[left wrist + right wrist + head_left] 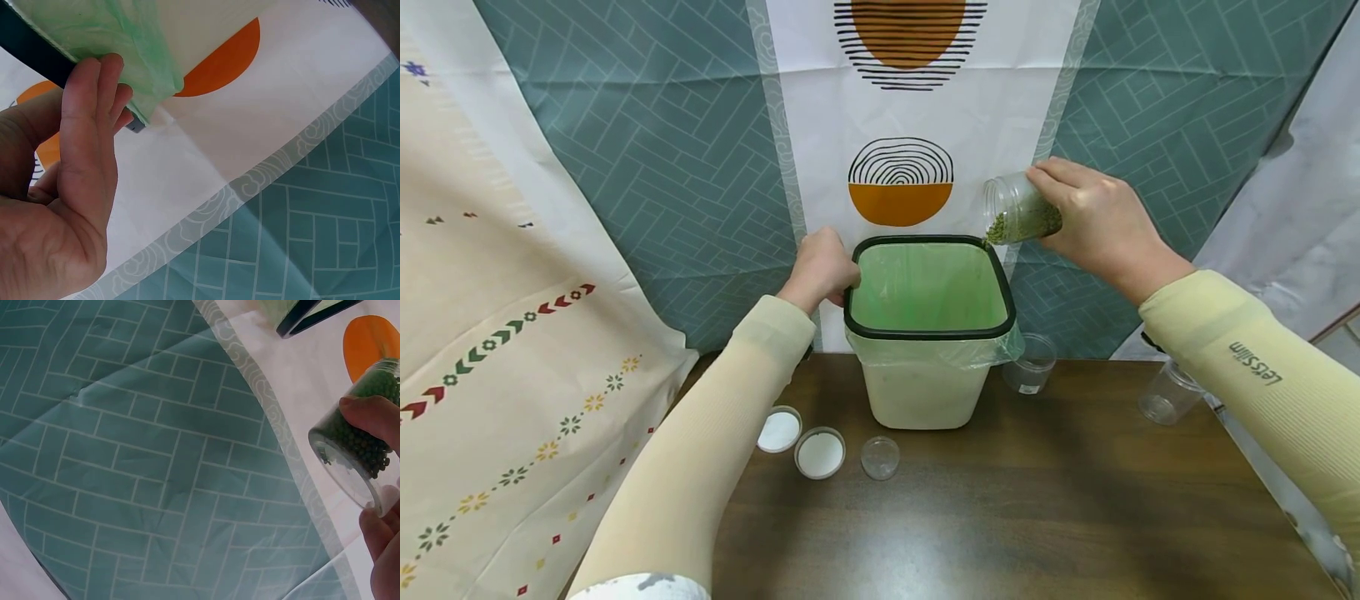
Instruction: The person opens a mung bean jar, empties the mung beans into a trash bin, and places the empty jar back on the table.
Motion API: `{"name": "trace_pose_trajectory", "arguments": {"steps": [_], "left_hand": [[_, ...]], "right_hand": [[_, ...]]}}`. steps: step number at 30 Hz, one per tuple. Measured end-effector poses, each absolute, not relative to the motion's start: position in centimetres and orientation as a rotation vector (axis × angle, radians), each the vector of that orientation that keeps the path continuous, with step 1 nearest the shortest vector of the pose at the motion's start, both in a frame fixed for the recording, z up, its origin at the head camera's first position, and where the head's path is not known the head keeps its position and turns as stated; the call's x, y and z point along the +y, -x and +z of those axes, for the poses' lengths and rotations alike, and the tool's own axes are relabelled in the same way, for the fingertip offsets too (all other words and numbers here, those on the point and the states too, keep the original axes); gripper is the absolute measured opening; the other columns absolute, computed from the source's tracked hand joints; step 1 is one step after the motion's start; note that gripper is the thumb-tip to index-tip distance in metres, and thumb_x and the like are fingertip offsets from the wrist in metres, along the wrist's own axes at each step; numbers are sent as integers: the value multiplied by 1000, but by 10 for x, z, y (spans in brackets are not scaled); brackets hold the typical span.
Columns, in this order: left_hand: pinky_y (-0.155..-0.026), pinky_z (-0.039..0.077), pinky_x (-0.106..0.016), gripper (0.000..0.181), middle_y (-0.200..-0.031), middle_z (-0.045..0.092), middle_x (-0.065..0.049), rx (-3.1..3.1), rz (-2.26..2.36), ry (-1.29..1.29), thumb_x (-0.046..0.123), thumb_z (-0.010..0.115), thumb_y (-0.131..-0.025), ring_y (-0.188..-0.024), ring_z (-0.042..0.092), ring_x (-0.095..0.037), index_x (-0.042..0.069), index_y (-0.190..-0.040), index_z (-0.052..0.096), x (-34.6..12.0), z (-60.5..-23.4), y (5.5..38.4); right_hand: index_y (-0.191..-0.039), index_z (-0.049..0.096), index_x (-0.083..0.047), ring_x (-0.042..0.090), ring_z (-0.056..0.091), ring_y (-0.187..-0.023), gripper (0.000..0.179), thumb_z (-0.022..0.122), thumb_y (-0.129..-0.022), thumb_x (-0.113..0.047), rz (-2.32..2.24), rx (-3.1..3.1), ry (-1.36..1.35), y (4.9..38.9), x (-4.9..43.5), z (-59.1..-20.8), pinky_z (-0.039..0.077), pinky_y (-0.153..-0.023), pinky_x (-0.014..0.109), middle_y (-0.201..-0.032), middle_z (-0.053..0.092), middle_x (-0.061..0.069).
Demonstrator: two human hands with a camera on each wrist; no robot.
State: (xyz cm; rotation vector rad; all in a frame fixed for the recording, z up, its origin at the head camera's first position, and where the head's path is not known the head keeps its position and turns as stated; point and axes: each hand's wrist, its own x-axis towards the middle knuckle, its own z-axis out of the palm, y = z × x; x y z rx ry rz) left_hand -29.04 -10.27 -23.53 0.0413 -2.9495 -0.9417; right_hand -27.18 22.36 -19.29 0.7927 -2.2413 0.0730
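Observation:
A pale trash bin [925, 392] with a black rim and a green plastic liner [925, 287] stands upright on the table. At its left side my left hand [822, 271] grips the rim; the left wrist view has the fingers [87, 131] against the rim and liner [140, 62]. My right hand [1097, 221] holds a clear jar [1018, 196] of small green beans above the bin's right back corner. The jar is tipped on its side, its mouth towards the bin and the beans gathered low near the lip. Thumb and fingers wrap the jar [350, 434] near its base in the right wrist view.
A clear jar [1033, 371] stands just right of the bin, and another [1168, 393] near the right forearm. Two white-lined lids [820, 453] and a clear lid [880, 457] lie front left on the brown table [1000, 517]. Patterned cloth [685, 167] hangs behind.

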Motion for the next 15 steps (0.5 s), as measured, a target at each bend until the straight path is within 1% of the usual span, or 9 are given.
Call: {"name": "trace_pose_trajectory", "arguments": {"steps": [4, 11, 15], "left_hand": [[-45, 54, -30, 24, -58, 64, -15, -2949, -949, -47, 1, 60, -70, -45, 65, -22, 11, -54, 45, -103, -236, 290], [-45, 54, -30, 20, -60, 64, -16, -2946, -967, -54, 1, 61, -71, -45, 65, -22, 9, -56, 49, -103, -237, 291], [-45, 54, -30, 21, -61, 64, -16, -2946, -980, -53, 1, 60, -71, -45, 65, -22, 9, -56, 48, -103, -236, 291]], "right_hand": [[-129, 54, -3, 36, 55, -116, 82, 85, -54, 4, 68, -2240, -796, 272, 224, -193, 47, -95, 51, -127, 57, 17], [-129, 54, -4, 36, 55, -116, 82, 84, -53, 5, 67, -2245, -794, 272, 224, -194, 47, -94, 52, -127, 57, 16], [-129, 55, -3, 35, 55, -116, 82, 84, -53, 6, 71, -2245, -798, 272, 223, -193, 47, -95, 52, -127, 57, 16]]}}
